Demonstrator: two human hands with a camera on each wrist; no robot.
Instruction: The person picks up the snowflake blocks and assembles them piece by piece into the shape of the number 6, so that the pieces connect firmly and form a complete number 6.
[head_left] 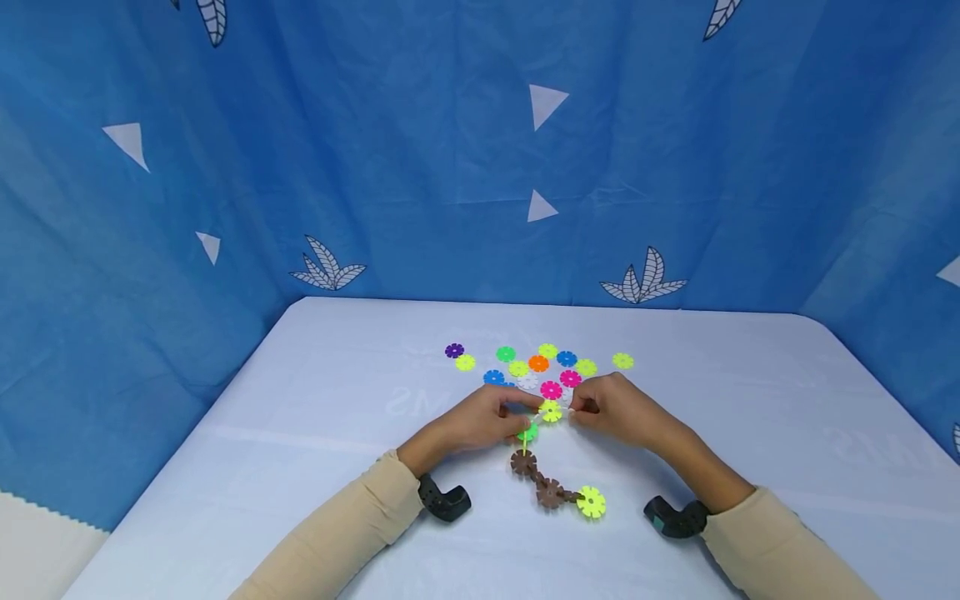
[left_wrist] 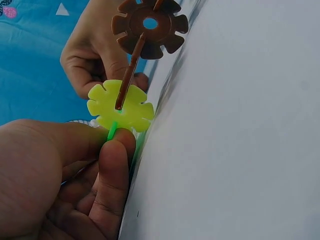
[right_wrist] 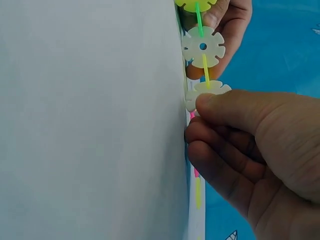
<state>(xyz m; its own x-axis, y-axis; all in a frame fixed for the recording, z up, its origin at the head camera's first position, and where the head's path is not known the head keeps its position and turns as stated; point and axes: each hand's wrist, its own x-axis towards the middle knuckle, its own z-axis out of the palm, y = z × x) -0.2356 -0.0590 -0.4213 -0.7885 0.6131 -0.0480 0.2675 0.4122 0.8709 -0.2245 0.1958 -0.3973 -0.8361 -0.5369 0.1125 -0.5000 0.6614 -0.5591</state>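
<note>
A chain of notched plastic discs runs between the hands, with brown discs (head_left: 550, 493) and a yellow-green end disc (head_left: 592, 502) lying nearest the person. My left hand (head_left: 487, 419) pinches the chain around a green disc (head_left: 529, 432); in the left wrist view, its thumb and finger meet at the green edge below a yellow disc (left_wrist: 120, 107). A brown disc (left_wrist: 150, 25) joins that yellow one. My right hand (right_wrist: 260, 145) pinches a white disc (right_wrist: 212, 89) at the chain's other end. Between the hands are another white disc (right_wrist: 203, 47) and a yellow disc (head_left: 551, 411).
Loose discs lie spread beyond the hands: purple (head_left: 454, 351), orange (head_left: 538, 363), pink (head_left: 570, 379), blue (head_left: 493, 377), and several yellow-green ones (head_left: 622, 361). The white table (head_left: 337, 358) ends at a blue patterned curtain (head_left: 450, 167). Black devices sit at both wrists.
</note>
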